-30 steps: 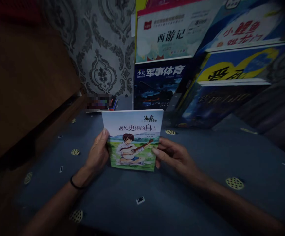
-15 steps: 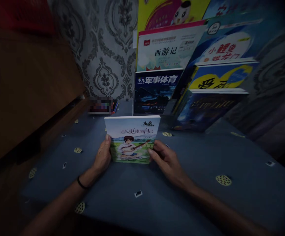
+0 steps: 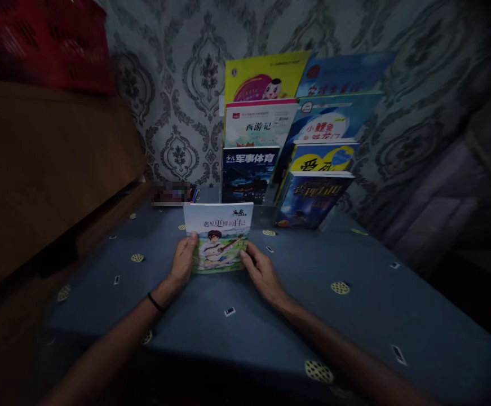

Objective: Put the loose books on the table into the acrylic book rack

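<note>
A thin paperback book [image 3: 217, 239] is held upright over the table, its cover facing me with a drawn figure playing a guitar. My left hand [image 3: 182, 259] grips its left edge, thumb on the cover and fingers behind. At the lower right edge my right hand [image 3: 262, 270] pinches it, thumb in front. The fingertips behind the book are hidden. Beyond it, a dark military-themed book [image 3: 249, 177] and a dark blue book [image 3: 315, 200] stand at the front of two stepped rows of books.
A blue patterned tablecloth [image 3: 283, 332] covers the table. Behind the front books rise a white book [image 3: 260, 124], a yellow book [image 3: 266, 73] and a teal book [image 3: 338, 118]. A small pixelated item [image 3: 171, 193] lies at the back left. A wooden cabinet [image 3: 51, 169] borders the left side, with a red bag [image 3: 46, 45] on top.
The view has pulled back and tilted up, so the book rows look smaller and lower and more wall shows. Both hands still hold the guitar-cover book upright.
</note>
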Tool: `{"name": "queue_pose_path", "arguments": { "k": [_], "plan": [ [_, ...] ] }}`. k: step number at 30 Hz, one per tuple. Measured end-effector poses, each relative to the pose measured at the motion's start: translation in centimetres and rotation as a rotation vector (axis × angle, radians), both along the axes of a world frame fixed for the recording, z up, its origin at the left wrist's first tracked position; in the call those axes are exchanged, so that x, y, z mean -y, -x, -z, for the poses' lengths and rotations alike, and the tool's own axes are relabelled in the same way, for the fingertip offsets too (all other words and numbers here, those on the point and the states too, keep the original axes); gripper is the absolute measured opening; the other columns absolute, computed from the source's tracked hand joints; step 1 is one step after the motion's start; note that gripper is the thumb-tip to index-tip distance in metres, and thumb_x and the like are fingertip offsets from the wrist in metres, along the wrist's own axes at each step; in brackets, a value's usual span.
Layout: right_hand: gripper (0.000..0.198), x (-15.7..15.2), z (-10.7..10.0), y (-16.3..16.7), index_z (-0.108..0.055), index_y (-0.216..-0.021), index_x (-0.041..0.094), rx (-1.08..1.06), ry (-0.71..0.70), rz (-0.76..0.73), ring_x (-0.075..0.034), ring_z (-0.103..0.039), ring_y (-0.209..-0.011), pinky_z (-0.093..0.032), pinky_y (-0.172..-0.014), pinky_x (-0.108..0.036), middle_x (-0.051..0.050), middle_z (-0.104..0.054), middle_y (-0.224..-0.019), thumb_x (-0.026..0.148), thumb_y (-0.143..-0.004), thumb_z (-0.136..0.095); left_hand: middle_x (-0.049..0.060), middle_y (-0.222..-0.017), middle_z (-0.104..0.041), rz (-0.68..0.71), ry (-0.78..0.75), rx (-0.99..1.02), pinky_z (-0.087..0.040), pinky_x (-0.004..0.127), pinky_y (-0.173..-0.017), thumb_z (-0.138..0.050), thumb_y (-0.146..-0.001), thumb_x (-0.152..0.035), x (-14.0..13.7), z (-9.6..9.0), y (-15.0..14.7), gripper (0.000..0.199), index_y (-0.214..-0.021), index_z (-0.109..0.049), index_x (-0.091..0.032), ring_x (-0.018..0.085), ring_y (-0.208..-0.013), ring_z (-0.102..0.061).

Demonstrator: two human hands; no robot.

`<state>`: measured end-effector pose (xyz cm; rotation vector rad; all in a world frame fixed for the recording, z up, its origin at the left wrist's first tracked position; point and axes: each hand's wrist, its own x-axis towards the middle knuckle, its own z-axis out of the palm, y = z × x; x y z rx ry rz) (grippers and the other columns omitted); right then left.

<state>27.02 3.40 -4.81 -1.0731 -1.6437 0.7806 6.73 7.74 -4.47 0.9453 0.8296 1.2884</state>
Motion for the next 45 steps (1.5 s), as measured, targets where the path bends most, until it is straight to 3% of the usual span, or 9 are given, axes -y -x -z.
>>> {"name": "queue_pose_path", "arguments": {
  "k": [5, 11, 19, 30, 38, 41, 45],
  "plan": [
    [0.038, -0.1, 0.6, 0.1, -0.058, -0.119, 0.022, -0.021, 0.0, -0.011, -0.024, -0.065, -0.096, -0.052, -0.09, -0.037, -0.007, -0.07, -0.11, 0.052, -0.097, -0.05, 0.01, -0.093, -0.08, 0.014, -0.103, -0.086, -0.06, 0.039, -0.085, -0.097, -0.05, -0.045, 0.6, -0.2, -0.3, 0.058, -0.094, -0.076, -0.012, 0.027, -0.085, -0.075],
    [0.034, -0.5, 1.6, 0.4, -0.057, -0.112, 0.022, -0.053, 0.005, 0.015, -0.025, -0.066, -0.101, -0.053, -0.09, -0.039, -0.007, -0.07, -0.11, 0.047, -0.089, -0.061, 0.012, -0.1, -0.079, 0.02, -0.11, -0.097, -0.058, 0.041, -0.091, -0.097, -0.05, -0.036, 0.9, -0.3, -0.4, 0.056, -0.096, -0.077, -0.012, 0.028, -0.088, -0.075],
    [0.025, -0.7, 1.9, 0.4, -0.055, -0.094, 0.023, -0.069, -0.023, 0.06, -0.023, -0.065, -0.092, -0.054, -0.085, -0.038, -0.004, -0.067, -0.092, 0.046, -0.087, -0.061, 0.011, -0.1, -0.08, 0.007, -0.169, -0.136, -0.059, 0.04, -0.091, -0.096, -0.054, -0.038, 1.1, -0.4, -0.4, 0.051, -0.094, -0.077, -0.012, 0.026, -0.088, -0.075],
    [0.023, -0.7, 1.6, 0.3, -0.058, -0.095, 0.022, -0.116, -0.045, 0.028, -0.023, -0.068, -0.091, -0.056, -0.084, -0.038, -0.005, -0.071, -0.097, 0.045, -0.09, -0.059, 0.011, -0.098, -0.079, 0.058, -0.107, -0.115, -0.056, 0.046, -0.096, -0.099, -0.043, -0.039, 0.8, -0.3, -0.3, 0.064, -0.096, -0.075, -0.012, 0.029, -0.091, -0.075],
    [0.028, -0.7, 1.3, -0.2, -0.061, -0.094, 0.022, -0.139, -0.027, -0.016, -0.016, -0.059, -0.065, -0.046, -0.052, -0.025, -0.001, -0.066, -0.078, 0.05, -0.092, -0.057, 0.009, -0.087, -0.079, 0.066, -0.032, -0.053, -0.062, 0.046, -0.084, -0.087, -0.054, -0.069, 0.3, 0.6, -0.3, 0.07, -0.093, -0.074, -0.012, 0.03, -0.083, -0.076],
    [0.032, -0.8, 1.3, -0.4, -0.064, -0.097, 0.022, -0.174, -0.001, -0.033, -0.015, -0.055, -0.061, -0.044, -0.049, -0.024, -0.001, -0.066, -0.078, 0.053, -0.091, -0.06, 0.011, -0.087, -0.079, 0.099, -0.018, -0.001, -0.061, 0.05, -0.089, -0.079, -0.058, -0.079, 0.1, 0.9, -0.3, 0.076, -0.095, -0.074, -0.013, 0.036, -0.098, -0.075],
    [0.034, -0.8, 1.2, -0.5, -0.066, -0.098, 0.021, -0.216, 0.044, -0.064, -0.014, -0.053, -0.06, -0.043, -0.047, -0.023, -0.001, -0.066, -0.079, 0.054, -0.089, -0.064, 0.01, -0.109, -0.078, 0.126, -0.026, 0.119, -0.052, 0.053, -0.106, -0.074, -0.063, -0.081, -0.2, 1.1, -0.5, 0.075, -0.105, -0.074, -0.019, 0.035, -0.122, -0.065]
  ]
}}
